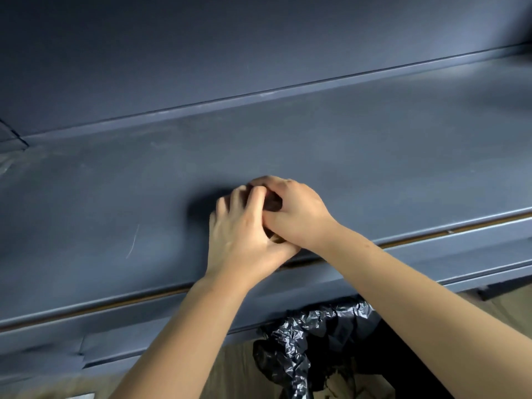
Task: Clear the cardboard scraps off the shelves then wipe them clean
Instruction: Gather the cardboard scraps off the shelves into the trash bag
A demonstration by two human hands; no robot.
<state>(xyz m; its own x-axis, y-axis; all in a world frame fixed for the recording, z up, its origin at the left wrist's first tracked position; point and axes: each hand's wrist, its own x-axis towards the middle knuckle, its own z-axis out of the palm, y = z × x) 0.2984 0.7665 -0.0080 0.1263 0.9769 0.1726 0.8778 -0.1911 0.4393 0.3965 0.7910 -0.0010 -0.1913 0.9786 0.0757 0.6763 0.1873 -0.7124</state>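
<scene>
Bottom centre: a black bag holding tan scraps, below the shelf's front edge. Mid-frame, on the shelf: left hand and right hand pressed together, fingers of both curled round a brown scrap. The scrap shows only through gaps between them.

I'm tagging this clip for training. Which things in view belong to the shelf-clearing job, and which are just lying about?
Job: shelf; cardboard scraps, gripped between left hand and right hand; black bin bag below the shelf's front edge.
Just there: wooden floor; back panel behind the shelf.
</scene>
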